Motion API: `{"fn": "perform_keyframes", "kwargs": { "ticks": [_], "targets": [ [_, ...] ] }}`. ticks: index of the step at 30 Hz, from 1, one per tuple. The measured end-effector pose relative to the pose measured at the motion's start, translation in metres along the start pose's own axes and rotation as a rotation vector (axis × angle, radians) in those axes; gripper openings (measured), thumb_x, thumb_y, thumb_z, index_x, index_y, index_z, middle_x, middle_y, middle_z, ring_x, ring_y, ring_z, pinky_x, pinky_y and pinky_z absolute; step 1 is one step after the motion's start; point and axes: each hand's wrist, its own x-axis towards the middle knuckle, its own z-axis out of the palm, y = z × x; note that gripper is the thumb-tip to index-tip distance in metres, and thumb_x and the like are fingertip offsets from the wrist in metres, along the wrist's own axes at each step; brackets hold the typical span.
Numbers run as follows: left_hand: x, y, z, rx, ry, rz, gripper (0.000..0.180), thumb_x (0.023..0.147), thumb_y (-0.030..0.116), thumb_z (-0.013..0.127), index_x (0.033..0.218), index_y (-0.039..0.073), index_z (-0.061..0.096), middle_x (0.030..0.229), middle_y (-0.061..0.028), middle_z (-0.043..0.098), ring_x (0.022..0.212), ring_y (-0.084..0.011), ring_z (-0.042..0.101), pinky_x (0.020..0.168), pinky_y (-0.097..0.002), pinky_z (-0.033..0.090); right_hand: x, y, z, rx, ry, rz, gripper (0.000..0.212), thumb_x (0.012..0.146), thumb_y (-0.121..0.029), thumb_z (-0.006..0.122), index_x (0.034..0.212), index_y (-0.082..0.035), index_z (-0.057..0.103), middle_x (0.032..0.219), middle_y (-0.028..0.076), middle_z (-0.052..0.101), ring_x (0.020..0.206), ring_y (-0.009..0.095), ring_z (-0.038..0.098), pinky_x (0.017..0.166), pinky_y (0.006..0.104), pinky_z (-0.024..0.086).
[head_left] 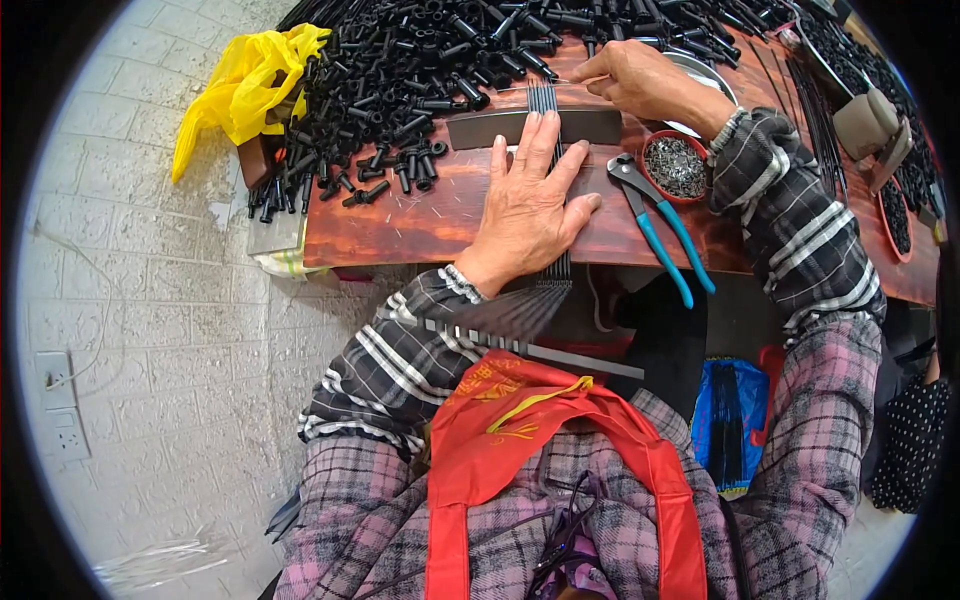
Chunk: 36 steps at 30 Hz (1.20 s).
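Observation:
My left hand (530,200) lies flat with fingers spread over a row of thin dark rods (542,97), pressing them to the wooden table. The rods cross a dark flat bar (590,127), and their near ends fan out past the table's edge, partly blurred. By the rods' far tips is my right hand (650,85), with thumb and forefinger pinched together. A thin pale strand shows beside those fingertips; whether they grip it is too small to tell. Pliers with teal handles (679,245) lie right of my left hand, touching or close to a red bowl (660,196) of small metal pieces.
Black tubular parts (400,70) are heaped along the table's far side. A yellow plastic bag (255,85) sits at the far left corner. A pale dish (708,72) is partly behind my right hand. Another person's dotted garment (912,440) shows at right. Below stands a blue bag (712,400).

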Motion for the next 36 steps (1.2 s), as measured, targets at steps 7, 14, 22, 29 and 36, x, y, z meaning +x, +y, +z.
{"fn": "perform_keyframes", "kwargs": {
  "ticks": [7, 14, 22, 29, 36],
  "targets": [
    [0.000, 0.001, -0.002, -0.002, -0.005, 0.003, 0.050, 0.076, 0.035, 0.055, 0.116, 0.007, 0.046, 0.132, -0.0204, 0.025, 0.127, -0.0326, 0.018, 0.097, -0.0553, 0.016, 0.002, 0.004, 0.004, 0.022, 0.005, -0.028, 0.028, 0.074, -0.010, 0.052, 0.100, -0.011, 0.062, 0.084, 0.018, 0.061, 0.077, 0.032, 0.060, 0.069, 0.0378, 0.047],
    [-0.001, 0.000, -0.002, 0.001, -0.008, 0.004, 0.050, 0.075, 0.035, 0.055, 0.116, 0.008, 0.046, 0.132, -0.0211, 0.025, 0.127, -0.0329, 0.018, 0.097, -0.0559, 0.016, 0.005, 0.005, 0.004, 0.039, -0.031, -0.019, 0.028, 0.075, -0.006, 0.052, 0.100, -0.012, 0.063, 0.086, 0.017, 0.062, 0.076, 0.031, 0.061, 0.067, 0.0376, 0.048],
    [0.000, 0.001, -0.003, 0.001, -0.009, 0.003, 0.049, 0.076, 0.035, 0.055, 0.115, 0.008, 0.047, 0.132, -0.0213, 0.025, 0.126, -0.0331, 0.018, 0.097, -0.0558, 0.017, 0.019, 0.030, 0.004, 0.035, -0.046, -0.049, 0.030, 0.075, -0.004, 0.050, 0.102, -0.013, 0.061, 0.087, 0.017, 0.062, 0.075, 0.030, 0.060, 0.067, 0.0376, 0.047],
    [0.000, 0.001, 0.001, -0.007, -0.017, -0.015, 0.051, 0.074, 0.035, 0.057, 0.115, 0.008, 0.047, 0.133, -0.0205, 0.025, 0.127, -0.0329, 0.018, 0.097, -0.0560, 0.016, 0.017, 0.027, 0.008, 0.029, -0.061, -0.076, 0.033, 0.075, -0.003, 0.049, 0.104, -0.014, 0.059, 0.088, 0.017, 0.061, 0.073, 0.030, 0.059, 0.067, 0.0376, 0.047],
    [-0.001, 0.000, 0.001, -0.019, 0.011, -0.013, 0.052, 0.071, 0.035, 0.059, 0.114, 0.008, 0.049, 0.132, -0.0201, 0.026, 0.127, -0.0327, 0.019, 0.096, -0.0571, 0.016, 0.024, 0.029, 0.011, 0.025, -0.074, -0.103, 0.035, 0.075, -0.002, 0.048, 0.106, -0.015, 0.058, 0.088, 0.016, 0.061, 0.072, 0.029, 0.059, 0.066, 0.0376, 0.046]
  ]
}}
